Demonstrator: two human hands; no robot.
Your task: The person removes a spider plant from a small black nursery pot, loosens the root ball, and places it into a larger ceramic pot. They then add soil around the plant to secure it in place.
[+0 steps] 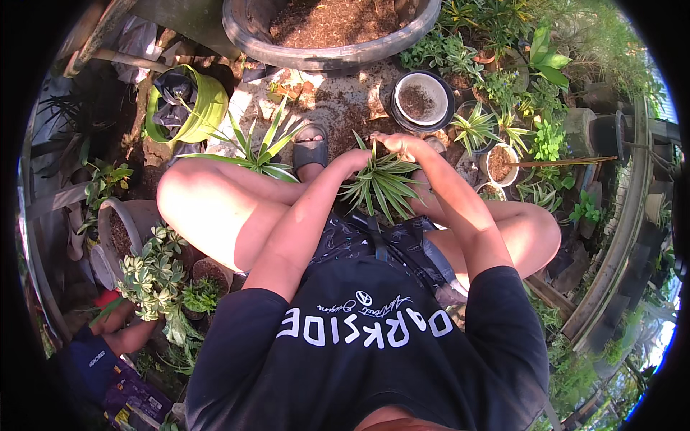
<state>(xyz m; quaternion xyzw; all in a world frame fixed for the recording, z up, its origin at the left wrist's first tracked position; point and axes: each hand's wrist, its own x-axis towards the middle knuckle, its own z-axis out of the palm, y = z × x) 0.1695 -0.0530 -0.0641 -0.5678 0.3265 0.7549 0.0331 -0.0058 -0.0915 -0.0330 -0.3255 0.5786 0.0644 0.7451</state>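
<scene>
A variegated spider plant [384,186] stands between my legs, its striped leaves spreading toward my lap. Whatever holds its base is mostly hidden by the leaves and my hands. My left hand [357,161] is curled at the plant's left side, its fingertips lost behind foliage. On the far right side of the plant, my right hand [398,145] reaches inward with fingers stretched out over the dark area at its base. Another spider plant [261,153], with longer leaves, is beside my left foot, which wears a dark slide sandal [310,152].
A large black basin [329,58] of brown soil lies ahead. Right of it are a white pot [422,102] with soil, a potted spider plant [474,127] and a small soil-filled pot [499,164]. A yellow-green container [202,105] lies left. Another person's arm [129,334] shows lower left.
</scene>
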